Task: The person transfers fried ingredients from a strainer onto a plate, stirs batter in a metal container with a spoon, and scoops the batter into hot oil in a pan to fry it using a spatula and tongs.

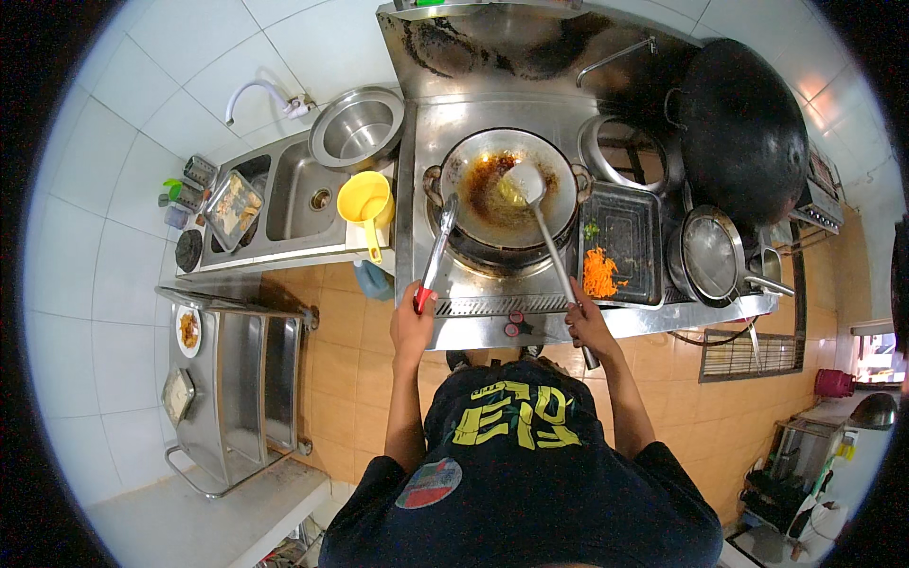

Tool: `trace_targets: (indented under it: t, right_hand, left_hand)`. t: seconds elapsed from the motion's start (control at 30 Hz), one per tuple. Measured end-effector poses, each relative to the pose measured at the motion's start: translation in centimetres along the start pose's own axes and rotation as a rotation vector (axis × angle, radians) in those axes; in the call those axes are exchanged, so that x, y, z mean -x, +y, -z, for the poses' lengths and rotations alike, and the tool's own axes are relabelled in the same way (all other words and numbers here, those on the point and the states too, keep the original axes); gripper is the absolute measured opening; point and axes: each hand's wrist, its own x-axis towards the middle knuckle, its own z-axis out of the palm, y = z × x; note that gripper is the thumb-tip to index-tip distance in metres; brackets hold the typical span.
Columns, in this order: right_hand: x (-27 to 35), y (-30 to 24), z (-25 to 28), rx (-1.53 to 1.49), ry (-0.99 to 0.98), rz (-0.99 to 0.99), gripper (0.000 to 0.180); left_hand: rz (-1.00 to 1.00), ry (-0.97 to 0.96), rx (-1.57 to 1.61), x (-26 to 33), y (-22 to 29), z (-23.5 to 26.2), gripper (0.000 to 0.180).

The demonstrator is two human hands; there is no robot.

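My left hand (413,328) is closed around the red grip of a pair of metal tongs (438,248), whose tips reach the left rim of the wok (464,163). In my right hand (591,329) is the long handle of a ladle (545,227); its bowl rests inside the wok, over some yellowish liquid. Brown oily residue (487,177) coats the wok's inner surface. The wok sits on a stove burner. Just right of it, a black tray (632,232) holds shredded carrot (598,275) and a few green bits (591,230).
A yellow dipper (365,199) and a steel basin (358,128) stand by the sink (301,194) at left. A large black wok (743,133) leans at the right, above a strainer (710,248). A steel cart (244,379) stands lower left, with a plate of food (188,330) nearby.
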Motion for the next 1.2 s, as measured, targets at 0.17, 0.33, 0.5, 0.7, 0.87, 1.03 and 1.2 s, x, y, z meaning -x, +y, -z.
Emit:
trace_targets:
  t: [0.17, 0.33, 0.5, 0.7, 0.87, 1.03, 1.2]
  right_hand:
    - [1.4, -1.4, -0.6, -0.265, -0.207, -0.220, 0.059]
    - [3.1, -2.5, -0.6, -0.535, -0.327, -0.273, 0.058]
    - [4.8, -5.4, -1.0, -0.180, -0.124, 0.010, 0.059]
    - [2.0, -1.2, -0.2, 0.459, 0.229, 0.583, 0.065]
    - [2.3, 0.2, -0.5, 0.446, 0.235, 0.427, 0.067]
    - [3.0, -0.5, -0.4, 0.392, 0.276, 0.371, 0.067]
    - [3.2, 0.1, -1.0, 0.277, 0.238, 0.277, 0.060]
  left_hand:
    - [0.030, -0.030, 0.002, 0.1, 0.5, 0.2, 0.041]
    - [-0.008, 0.018, 0.024, 0.2, -0.1, 0.0, 0.040]
    - [0.025, -0.026, -0.013, -0.1, 1.0, 0.8, 0.044]
    - [0.004, -0.061, -0.082, -1.3, 2.4, 0.6, 0.047]
    - [-0.077, -0.095, -0.202, -1.8, 3.2, 0.5, 0.050]
    - [-0.105, -0.124, -0.341, -3.0, 3.7, 0.8, 0.051]
    - [-0.118, -0.206, -0.482, -4.3, 5.7, 1.4, 0.050]
